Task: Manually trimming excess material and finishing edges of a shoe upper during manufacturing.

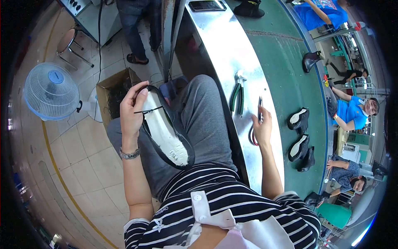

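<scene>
My left hand (132,112) grips a black shoe (168,128) bottom up over my lap, its pale, unsoled underside facing me. A thin dark strip (148,110) lies across that underside near my thumb. On the metal bench to the right, my right hand (263,126) closes on a pair of scissors (252,137). The blades point away past my fingers and a red handle shows beside the palm. Left of that hand lie green-handled pincers (237,96) with a metal head.
A green conveyor belt (275,74) beyond the bench (226,39) carries several black shoes (298,119). A phone (207,5) lies at the bench's far end. An open carton (112,89) and a fan (53,91) stand left. Co-workers (352,112) sit across the belt.
</scene>
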A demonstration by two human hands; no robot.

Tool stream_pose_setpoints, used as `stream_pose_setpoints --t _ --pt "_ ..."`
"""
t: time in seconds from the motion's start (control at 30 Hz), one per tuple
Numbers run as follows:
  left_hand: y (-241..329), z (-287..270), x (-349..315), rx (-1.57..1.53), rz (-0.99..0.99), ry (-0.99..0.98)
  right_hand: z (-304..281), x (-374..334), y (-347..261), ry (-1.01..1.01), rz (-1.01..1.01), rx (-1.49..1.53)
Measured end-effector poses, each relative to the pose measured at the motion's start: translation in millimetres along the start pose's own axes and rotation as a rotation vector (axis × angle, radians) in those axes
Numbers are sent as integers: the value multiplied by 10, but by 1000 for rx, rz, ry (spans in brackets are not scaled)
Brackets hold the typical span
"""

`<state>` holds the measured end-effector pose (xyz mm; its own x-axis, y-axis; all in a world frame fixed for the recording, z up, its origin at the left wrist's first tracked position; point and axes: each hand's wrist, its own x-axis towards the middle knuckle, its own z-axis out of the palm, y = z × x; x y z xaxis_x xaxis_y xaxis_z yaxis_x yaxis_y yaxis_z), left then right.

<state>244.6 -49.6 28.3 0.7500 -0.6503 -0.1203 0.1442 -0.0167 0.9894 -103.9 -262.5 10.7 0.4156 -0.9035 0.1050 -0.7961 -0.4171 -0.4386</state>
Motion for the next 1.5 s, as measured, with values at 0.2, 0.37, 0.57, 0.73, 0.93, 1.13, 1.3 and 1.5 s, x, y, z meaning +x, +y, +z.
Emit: stream_pose_setpoints --t 0.2,0.37,0.57,0.73,0.93,1.13,1.3,1.5 --pt "-23 -15 -31 -42 14 24 -227 -573 568 -202 323 -89" --pt "52 114 -202 28 37 209 -412 -441 34 -378 735 912" --pt "107 228 -669 417 415 343 -652 -410 -1294 -1138 482 1114" --pt "32 286 -632 517 454 436 -456 -507 -1609 -1540 516 1200" --pt "53 309 -673 568 438 497 -231 -425 -1841 -1473 400 1033" --pt "66 323 -650 570 490 499 -195 -610 -1847 -989 -8 712" --pt "162 261 -612 756 548 546 -316 -419 -1432 -747 85 676" --pt "491 234 -556 339 793 696 -256 18 -528 -223 157 4"
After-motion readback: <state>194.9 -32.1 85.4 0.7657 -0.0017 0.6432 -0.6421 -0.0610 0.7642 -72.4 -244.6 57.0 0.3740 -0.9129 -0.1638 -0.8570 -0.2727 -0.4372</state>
